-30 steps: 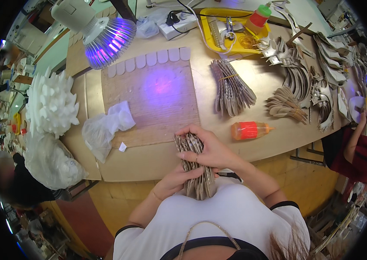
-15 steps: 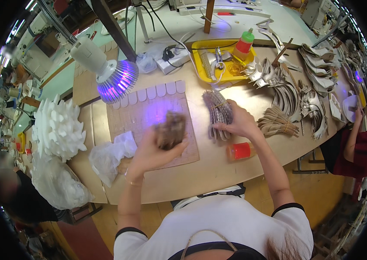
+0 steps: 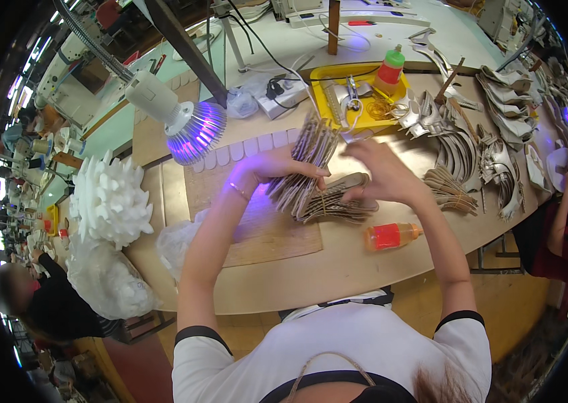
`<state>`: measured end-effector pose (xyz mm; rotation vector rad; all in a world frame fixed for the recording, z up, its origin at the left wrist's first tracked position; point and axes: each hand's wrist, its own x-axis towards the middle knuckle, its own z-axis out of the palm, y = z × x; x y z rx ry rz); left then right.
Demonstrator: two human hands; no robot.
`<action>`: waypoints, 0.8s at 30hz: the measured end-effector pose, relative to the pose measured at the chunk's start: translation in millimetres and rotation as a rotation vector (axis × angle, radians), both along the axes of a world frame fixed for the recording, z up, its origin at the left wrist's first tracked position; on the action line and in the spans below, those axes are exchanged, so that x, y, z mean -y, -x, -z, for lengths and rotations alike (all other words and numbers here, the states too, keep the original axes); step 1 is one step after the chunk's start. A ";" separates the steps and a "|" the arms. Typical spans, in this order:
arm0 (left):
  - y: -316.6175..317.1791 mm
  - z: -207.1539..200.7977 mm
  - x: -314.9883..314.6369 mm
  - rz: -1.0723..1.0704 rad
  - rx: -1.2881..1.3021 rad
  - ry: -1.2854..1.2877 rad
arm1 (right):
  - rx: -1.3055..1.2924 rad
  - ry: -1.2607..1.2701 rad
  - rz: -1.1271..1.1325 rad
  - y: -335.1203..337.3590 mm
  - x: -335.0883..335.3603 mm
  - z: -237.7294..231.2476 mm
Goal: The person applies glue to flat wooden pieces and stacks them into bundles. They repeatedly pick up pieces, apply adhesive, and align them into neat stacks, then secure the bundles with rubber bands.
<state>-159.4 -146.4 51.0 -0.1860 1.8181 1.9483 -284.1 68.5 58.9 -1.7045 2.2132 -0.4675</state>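
Note:
My left hand is closed on a fanned bundle of thin grey-brown cut pieces, its thumb lying across them. Just below, a second bundle of similar pieces, tied with a thin band, lies on the table and touches or overlaps the first. My right hand is to the right of both, fingers and thumb apart. Its thumb is close to the tied bundle; whether it touches cannot be made out. An orange bottle with a red label lies on its side below my right hand.
A lamp shines purple light over a brown board with a row of pale tabs. Behind stands a yellow tray with a green-topped bottle. Curved pieces are stacked right; white foam-like pieces and plastic bags are left.
My left hand has moved right, to the bundles beside my right hand. My right hand, earlier around a bundle, now has its fingers off it. The view has shifted slightly.

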 end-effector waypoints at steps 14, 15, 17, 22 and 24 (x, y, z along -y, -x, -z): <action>-29.5 -20.7 -49.0 0.149 0.273 -0.014 | -0.702 0.440 -0.415 -41.4 25.4 -8.4; -26.0 -22.5 -44.1 0.228 0.271 0.026 | -0.689 0.404 -0.425 -37.4 27.2 -10.4; -22.2 -24.1 -33.3 0.180 0.066 0.324 | -0.623 0.333 -0.401 -29.0 31.7 -17.3; -19.5 -17.0 32.9 -0.242 -0.268 -0.088 | -0.153 -0.111 -0.210 29.4 26.4 -39.7; -36.7 2.7 39.8 -0.636 -0.263 -0.175 | 0.219 -0.370 -0.157 54.5 25.4 -37.2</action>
